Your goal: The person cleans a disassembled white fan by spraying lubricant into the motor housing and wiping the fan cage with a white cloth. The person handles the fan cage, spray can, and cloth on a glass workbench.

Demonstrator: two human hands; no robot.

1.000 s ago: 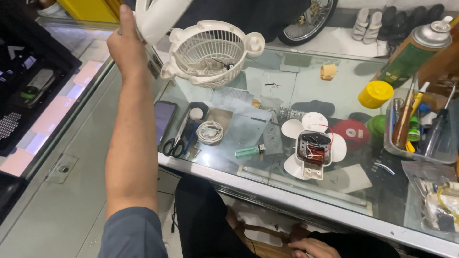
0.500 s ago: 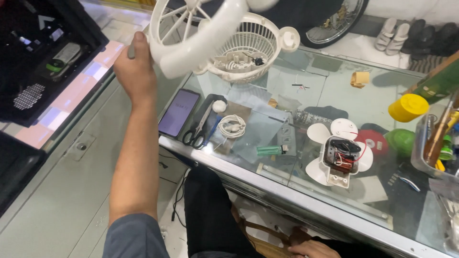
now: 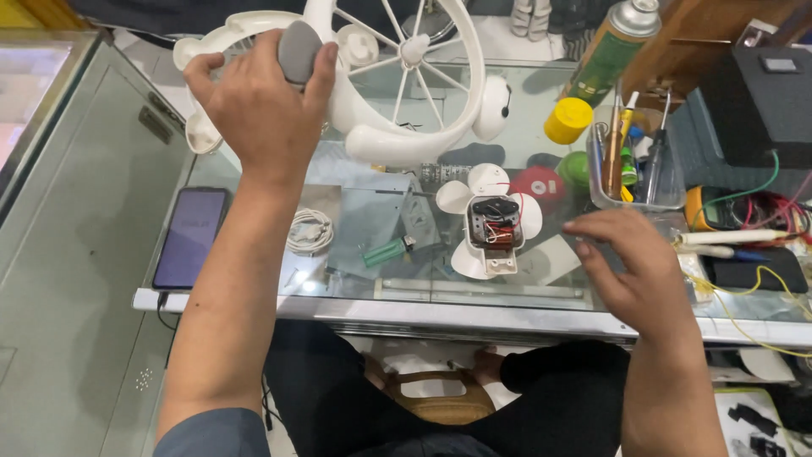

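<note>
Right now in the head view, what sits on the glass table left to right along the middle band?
Phone → coiled white cable → green battery → white fan blade with open motor → right hand hovering → black pad with yellow wire.

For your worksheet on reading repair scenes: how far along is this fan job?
Done: the motor with its white blades lies opened on the glass table, wires exposed. In hand: the left hand lifts the white fan guard; the right hand hovers empty. Left: fan and guard are apart, unassembled.
</note>
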